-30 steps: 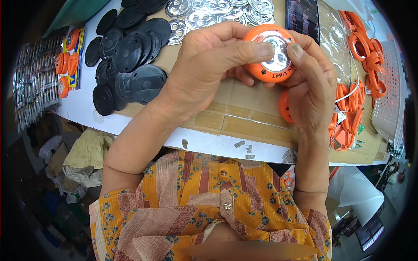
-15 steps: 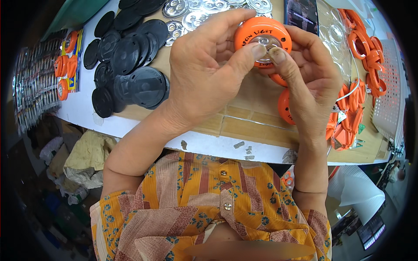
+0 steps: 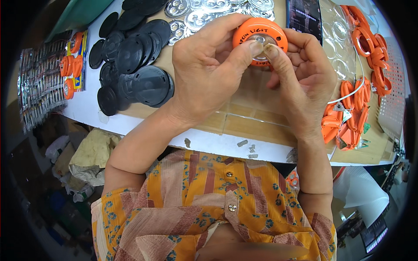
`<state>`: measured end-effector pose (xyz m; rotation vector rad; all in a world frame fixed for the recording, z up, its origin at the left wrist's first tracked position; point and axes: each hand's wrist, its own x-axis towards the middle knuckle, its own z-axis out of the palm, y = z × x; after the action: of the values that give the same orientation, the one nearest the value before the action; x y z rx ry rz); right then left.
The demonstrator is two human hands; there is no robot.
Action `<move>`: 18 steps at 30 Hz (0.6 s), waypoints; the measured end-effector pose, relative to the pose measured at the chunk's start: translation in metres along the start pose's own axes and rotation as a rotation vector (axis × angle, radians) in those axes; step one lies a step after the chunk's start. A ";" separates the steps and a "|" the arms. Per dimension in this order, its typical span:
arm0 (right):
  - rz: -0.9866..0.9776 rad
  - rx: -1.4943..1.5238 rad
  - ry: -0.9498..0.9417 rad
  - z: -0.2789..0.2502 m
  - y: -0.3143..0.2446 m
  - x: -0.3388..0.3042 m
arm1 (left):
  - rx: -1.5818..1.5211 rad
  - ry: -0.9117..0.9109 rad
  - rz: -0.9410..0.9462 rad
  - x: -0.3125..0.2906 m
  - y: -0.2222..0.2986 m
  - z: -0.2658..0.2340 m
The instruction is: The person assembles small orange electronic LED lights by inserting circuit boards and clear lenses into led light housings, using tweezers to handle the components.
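Note:
Both hands hold a round orange push light (image 3: pixel 264 27) above the table. My left hand (image 3: pixel 202 69) wraps its left side, with the thumb pressed on the clear, silvery centre and the index finger along the top edge. From the other side my right hand (image 3: pixel 307 78) grips it, thumb tip also at the centre and fingers curled behind or beside the rim. The two thumbs nearly meet and cover part of the centre. The underside of the light is hidden.
Black round discs (image 3: pixel 148 85) lie piled at left, silver reflectors (image 3: pixel 200 19) behind. A phone (image 3: pixel 303 19), clear plastic discs (image 3: pixel 337 32), orange rings (image 3: pixel 361 41) and a white cable (image 3: pixel 348 98) over orange parts (image 3: pixel 346 117) sit at right. A perforated white basket (image 3: pixel 392 95) borders them.
Orange rounds that showed just below the held light are now mostly out of sight. The light has dipped slightly toward me at its near edge; both thumbs stay on its centre.

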<state>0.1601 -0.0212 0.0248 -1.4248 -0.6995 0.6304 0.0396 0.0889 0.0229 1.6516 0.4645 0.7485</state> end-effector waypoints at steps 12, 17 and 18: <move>-0.259 -0.173 0.026 -0.011 0.006 0.007 | -0.105 -0.089 -0.076 0.006 0.007 -0.004; -0.280 -0.281 -0.053 -0.010 0.008 0.000 | -0.144 -0.124 -0.148 0.006 0.007 -0.003; -0.280 -0.281 -0.053 -0.009 0.007 0.000 | -0.130 -0.104 -0.133 0.006 0.007 -0.002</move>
<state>0.1671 -0.0274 0.0178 -1.5332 -1.0396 0.3612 0.0419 0.0926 0.0308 1.5147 0.4380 0.5797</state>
